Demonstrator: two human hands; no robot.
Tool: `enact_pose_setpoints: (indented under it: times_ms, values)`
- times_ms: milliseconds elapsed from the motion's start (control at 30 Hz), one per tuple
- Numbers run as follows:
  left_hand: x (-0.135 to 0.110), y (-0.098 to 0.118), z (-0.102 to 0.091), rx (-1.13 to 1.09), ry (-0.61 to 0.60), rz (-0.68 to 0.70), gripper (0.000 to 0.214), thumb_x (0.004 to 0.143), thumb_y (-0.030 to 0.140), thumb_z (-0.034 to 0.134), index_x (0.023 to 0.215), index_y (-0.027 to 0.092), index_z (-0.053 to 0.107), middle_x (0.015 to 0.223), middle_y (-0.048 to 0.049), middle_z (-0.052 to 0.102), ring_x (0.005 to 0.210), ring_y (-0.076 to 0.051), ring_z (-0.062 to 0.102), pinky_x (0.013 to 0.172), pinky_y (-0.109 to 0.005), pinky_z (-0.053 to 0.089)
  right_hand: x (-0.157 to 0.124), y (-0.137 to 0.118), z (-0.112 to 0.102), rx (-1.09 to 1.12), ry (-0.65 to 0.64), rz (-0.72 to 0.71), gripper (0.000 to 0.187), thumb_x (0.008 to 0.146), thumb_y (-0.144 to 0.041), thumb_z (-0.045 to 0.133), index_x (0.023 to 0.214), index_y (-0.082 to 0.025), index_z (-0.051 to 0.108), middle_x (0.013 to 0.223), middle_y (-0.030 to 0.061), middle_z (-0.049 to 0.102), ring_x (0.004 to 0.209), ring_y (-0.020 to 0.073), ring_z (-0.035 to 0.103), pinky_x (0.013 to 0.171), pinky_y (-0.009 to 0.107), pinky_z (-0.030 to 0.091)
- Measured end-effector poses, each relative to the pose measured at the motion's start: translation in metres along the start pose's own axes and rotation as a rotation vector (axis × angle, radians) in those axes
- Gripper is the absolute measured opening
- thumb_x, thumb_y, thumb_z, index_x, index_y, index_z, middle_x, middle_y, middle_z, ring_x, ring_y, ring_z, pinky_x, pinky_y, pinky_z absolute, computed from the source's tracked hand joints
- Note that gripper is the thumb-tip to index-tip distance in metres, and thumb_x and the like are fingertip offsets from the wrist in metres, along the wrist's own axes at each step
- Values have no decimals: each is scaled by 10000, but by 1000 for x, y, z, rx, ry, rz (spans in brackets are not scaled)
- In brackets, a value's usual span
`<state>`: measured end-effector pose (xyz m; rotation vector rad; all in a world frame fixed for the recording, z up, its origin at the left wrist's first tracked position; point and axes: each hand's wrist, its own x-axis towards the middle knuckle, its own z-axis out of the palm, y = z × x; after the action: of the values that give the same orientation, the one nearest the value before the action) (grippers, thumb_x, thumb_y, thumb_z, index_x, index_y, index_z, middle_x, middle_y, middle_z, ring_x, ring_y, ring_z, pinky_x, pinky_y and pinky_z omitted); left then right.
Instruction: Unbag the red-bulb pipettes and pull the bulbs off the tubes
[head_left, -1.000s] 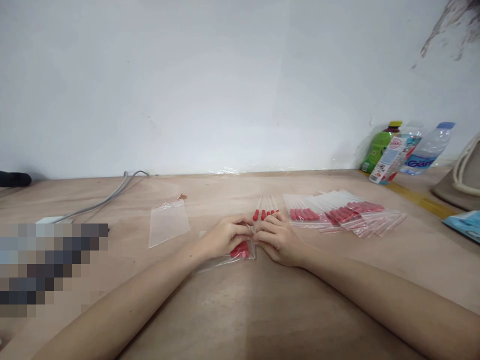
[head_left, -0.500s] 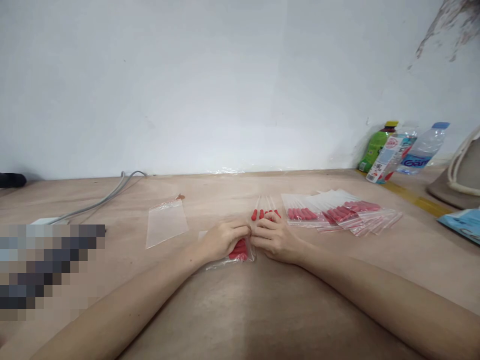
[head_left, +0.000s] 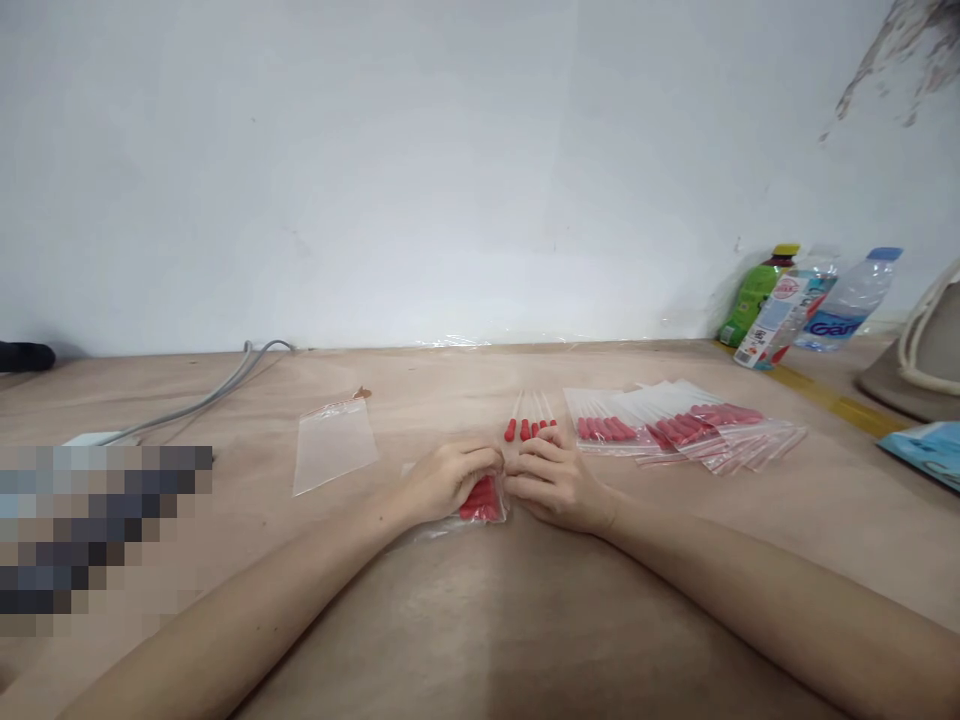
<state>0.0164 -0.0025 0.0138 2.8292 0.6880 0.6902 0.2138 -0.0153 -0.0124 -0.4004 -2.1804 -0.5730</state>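
Note:
A clear zip bag (head_left: 482, 498) holding several red-ended pieces lies on the table between my hands. My left hand (head_left: 450, 480) is closed over the bag and covers much of it. At the bag's right edge, my right hand (head_left: 555, 482) has its fingers curled and pinched on the plastic. Just beyond the right hand lie several loose droppers with red bulbs (head_left: 510, 431) and thin clear stems; its fingers partly hide them. A flat bag with nothing visible inside (head_left: 336, 446) rests to the left.
Filled bags of red-bulbed droppers (head_left: 682, 425) overlap to the right. Bottles (head_left: 757, 300) stand by the wall, near a grey bag with a rope handle (head_left: 919, 350) and a blue packet (head_left: 926, 450). A cable (head_left: 202, 400) runs along the left.
Both hands stay almost where they were, still at the bag. My right hand has shifted very slightly right, and the view has moved a little.

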Motion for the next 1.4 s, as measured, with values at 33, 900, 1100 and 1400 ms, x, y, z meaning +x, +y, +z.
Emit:
enact_pose_setpoints:
  times_ms: [33,900,1100,1400]
  values:
    - [0,-1,-1,12,-12,13,237,852,69,327,825,154,546,864,-36,588,776,-118,543,699,-215,422,0,0,0,4,-2,-7,112,792,-113,493,761,-200,556,761,-28,637,748,121,481,700,304,321]
    - [5,-3,-45,83,-104,150,256,912,192,329,1036,181,553,1073,-73,570,924,-136,558,789,-240,445,12,-9,-18,382,-403,473,173,845,-185,423,917,-186,580,814,36,609,782,159,484,714,311,355]
    - [-21,6,-39,-23,-153,-168,529,832,395,496,1296,219,313,1245,-99,485,1112,-224,481,885,-352,432,18,-14,-9,469,-384,673,156,813,-134,473,803,-199,615,694,-10,619,695,128,512,648,253,375]
    - [-54,-2,-19,-104,-106,-292,660,803,393,535,1355,211,222,1331,-109,413,1168,-240,446,954,-398,399,26,-15,6,508,-472,821,198,747,-369,591,767,-172,588,727,8,611,670,129,526,598,247,368]
